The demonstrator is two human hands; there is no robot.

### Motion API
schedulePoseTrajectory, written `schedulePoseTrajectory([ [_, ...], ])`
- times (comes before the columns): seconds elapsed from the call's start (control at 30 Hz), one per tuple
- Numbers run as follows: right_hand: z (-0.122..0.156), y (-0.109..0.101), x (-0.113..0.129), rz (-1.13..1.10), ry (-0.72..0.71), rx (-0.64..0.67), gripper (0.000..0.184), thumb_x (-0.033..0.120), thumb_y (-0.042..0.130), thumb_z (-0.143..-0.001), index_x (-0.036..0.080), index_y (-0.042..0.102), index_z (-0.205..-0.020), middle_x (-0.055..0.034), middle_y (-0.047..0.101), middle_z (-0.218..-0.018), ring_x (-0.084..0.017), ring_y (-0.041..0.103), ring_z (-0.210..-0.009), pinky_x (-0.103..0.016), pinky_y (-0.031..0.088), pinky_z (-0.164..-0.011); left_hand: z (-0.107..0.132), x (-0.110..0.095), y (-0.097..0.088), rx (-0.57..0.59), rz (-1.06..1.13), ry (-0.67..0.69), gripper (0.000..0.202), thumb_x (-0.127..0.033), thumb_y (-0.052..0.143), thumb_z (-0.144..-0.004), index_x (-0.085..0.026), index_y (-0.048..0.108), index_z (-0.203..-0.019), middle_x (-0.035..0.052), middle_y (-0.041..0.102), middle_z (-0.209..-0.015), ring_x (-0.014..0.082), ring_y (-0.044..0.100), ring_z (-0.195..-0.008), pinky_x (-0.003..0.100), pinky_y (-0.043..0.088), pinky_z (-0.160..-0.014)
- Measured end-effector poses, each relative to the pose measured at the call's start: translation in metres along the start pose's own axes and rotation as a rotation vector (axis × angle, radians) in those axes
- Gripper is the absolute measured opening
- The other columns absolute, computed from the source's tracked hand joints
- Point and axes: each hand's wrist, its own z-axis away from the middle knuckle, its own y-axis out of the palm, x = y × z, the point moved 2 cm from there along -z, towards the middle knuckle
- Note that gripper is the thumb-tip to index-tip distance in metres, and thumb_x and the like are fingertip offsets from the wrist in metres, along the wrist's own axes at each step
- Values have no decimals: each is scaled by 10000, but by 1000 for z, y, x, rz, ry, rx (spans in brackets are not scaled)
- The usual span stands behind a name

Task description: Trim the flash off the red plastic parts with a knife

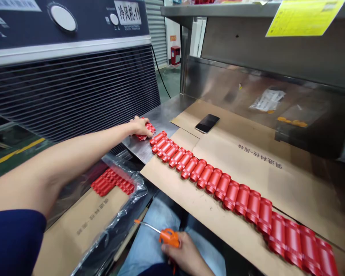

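My left hand [139, 125] reaches to the far left end of the metal bench and is closed over a small cluster of red cylindrical parts [150, 128]. Beside it starts a long row of red ribbed cylinders [214, 180], lying side by side along the cardboard to the near right. Low in front of my lap, my right hand [187, 253] grips an orange air blow gun [169, 237]. Its thin metal nozzle with an orange tip points left. The fingers' far side on the left hand is hidden.
A plastic-lined bin [138, 188] at lower left holds cardboard and more red cylinders [110, 179]. Cardboard [230, 138] covers much of the bench, with a phone [207, 123] on it. A large air cooler [74, 84] stands left; a metal shelf [232, 10] overhangs the back.
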Motion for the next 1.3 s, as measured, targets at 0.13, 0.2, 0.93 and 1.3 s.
schedulePoseTrajectory([
  [0.13,24,-13,28,-16,-59,32,508,683,801,-847,187,719,-924,30,610,-680,-146,587,-606,-251,498,-616,47,32,-35,24,405,138,866,-418,912,-546,-190,669,-1345,148,682,-1261,364,709,-1085,568,659,-890],
  [0.2,44,-20,53,11,-146,13,514,711,719,-926,201,697,-986,11,650,-750,-166,623,-678,-269,517,-674,93,63,-45,57,652,223,916,-512,798,-681,-203,539,-1503,139,696,-1322,293,725,-1023,529,674,-846],
  [0.93,46,105,228,894,-626,55,477,554,653,-1055,241,597,-699,39,541,-560,-107,442,-434,-275,264,-493,386,306,26,-168,1479,60,1073,-414,803,-509,-386,586,-1560,96,791,-1352,499,738,-1275,645,649,-1018],
  [1.3,23,125,256,995,-530,44,457,546,651,-1036,220,571,-726,37,512,-607,-103,419,-493,-265,274,-517,394,325,7,-240,1607,135,1025,-492,780,-482,-348,635,-1486,128,798,-1328,548,725,-1268,714,622,-1030],
])
